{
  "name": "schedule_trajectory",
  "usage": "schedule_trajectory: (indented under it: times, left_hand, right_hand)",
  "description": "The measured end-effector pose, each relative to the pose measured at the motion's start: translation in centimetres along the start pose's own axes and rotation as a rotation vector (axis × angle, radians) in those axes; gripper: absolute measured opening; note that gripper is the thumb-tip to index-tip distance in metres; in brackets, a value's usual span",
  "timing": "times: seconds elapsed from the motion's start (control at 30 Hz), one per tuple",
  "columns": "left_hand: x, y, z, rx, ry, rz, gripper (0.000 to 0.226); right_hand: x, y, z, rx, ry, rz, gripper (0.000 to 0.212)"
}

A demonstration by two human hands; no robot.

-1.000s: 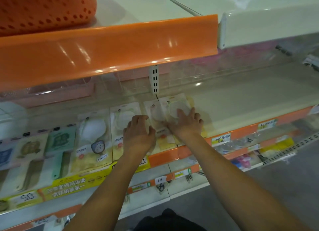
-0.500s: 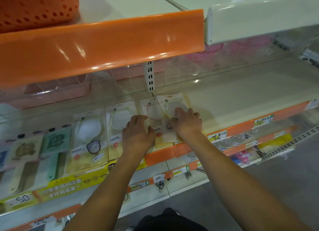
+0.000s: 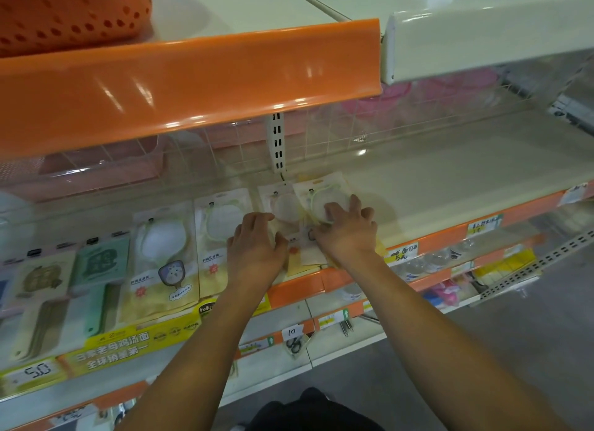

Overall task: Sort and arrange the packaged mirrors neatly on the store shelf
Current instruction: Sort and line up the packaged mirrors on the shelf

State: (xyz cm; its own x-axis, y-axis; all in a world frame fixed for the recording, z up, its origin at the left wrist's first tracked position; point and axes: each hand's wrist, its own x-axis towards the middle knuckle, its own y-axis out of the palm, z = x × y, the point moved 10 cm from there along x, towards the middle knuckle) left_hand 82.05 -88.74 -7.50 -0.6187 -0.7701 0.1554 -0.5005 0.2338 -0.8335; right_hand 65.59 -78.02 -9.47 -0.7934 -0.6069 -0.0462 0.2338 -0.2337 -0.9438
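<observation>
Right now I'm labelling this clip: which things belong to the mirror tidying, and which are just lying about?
Job:
left hand
right hand
overlapping mirror packs
neighbouring mirror packs
shelf

Lying about:
orange basket
green comb pack
handwritten price tag

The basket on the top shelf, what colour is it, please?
Orange basket, with small round holes; head view.

Operator body, head-camera view: two bare forearms enter from the lower frame edge, uncovered from elbow to wrist, with no sleeve edge in view. Left hand (image 3: 255, 242) and right hand (image 3: 345, 229) are bare: no gloves, rings, watch or wristband visible. A dark, apparently black garment (image 3: 316, 411) occupies the bottom centre between the forearms; its type cannot be determined
</observation>
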Motion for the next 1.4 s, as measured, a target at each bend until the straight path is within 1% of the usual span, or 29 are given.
schedule_trajectory:
  times: [0.1,0.27,0.4,0.57,0.67,0.77,0.9,0.97,1.07,1.2,1.3,1.4]
  left_hand:
    - [-0.1,-0.6,0.5,0.011,0.004,-0.019,0.039]
    - [-0.6,-2.1,2.4,-0.005,-0.035,-0.058,0.039]
    - [-1.3,-4.2,4.9,-0.011,-0.065,-0.099,0.04]
    - [-2.8,-8.3,8.9,0.054,-0.105,-0.213,0.046]
    - [-3.7,-10.4,11.7,0.118,-0.133,-0.254,0.046]
    - [-4.5,-12.4,14.3,0.162,-0.136,-0.288,0.049]
    - [-5.6,-14.6,17.4,0.204,-0.186,-0.293,0.049]
    - [-6.1,-15.5,18.5,0.201,-0.202,-0.301,0.053]
    - [-6.9,-16.4,20.0,0.184,-0.216,-0.311,0.043]
    - [-7.1,-17.0,21.6,0.18,-0.211,-0.306,0.043]
    - [-6.9,-17.2,22.5,0.17,-0.2,-0.299,0.044]
    - [-6.8,-17.2,23.1,0.154,-0.183,-0.3,0.041]
  right_hand:
    - [-0.6,-0.2,0.9,0.033,-0.021,-0.053,0.042]
    - [-1.4,0.0,4.1,0.063,-0.081,-0.061,0.044]
    - [-2.5,0.7,8.6,0.059,-0.154,-0.021,0.038]
    - [-4.1,2.7,14.4,0.032,-0.204,0.073,0.042]
    - [-5.5,3.6,17.8,0.02,-0.256,0.07,0.044]
    - [-6.9,4.5,20.9,0.026,-0.294,0.071,0.046]
    - [-8.5,6.1,24.0,0.03,-0.288,0.13,0.051]
    - [-9.2,6.5,25.3,0.015,-0.285,0.123,0.053]
    - [-9.9,7.3,26.9,-0.009,-0.268,0.116,0.052]
    - [-10.2,8.6,28.5,-0.012,-0.238,0.101,0.054]
    - [-10.2,10.4,29.1,-0.04,-0.199,0.144,0.055]
    - [-10.7,11.7,29.2,-0.099,-0.179,0.177,0.06]
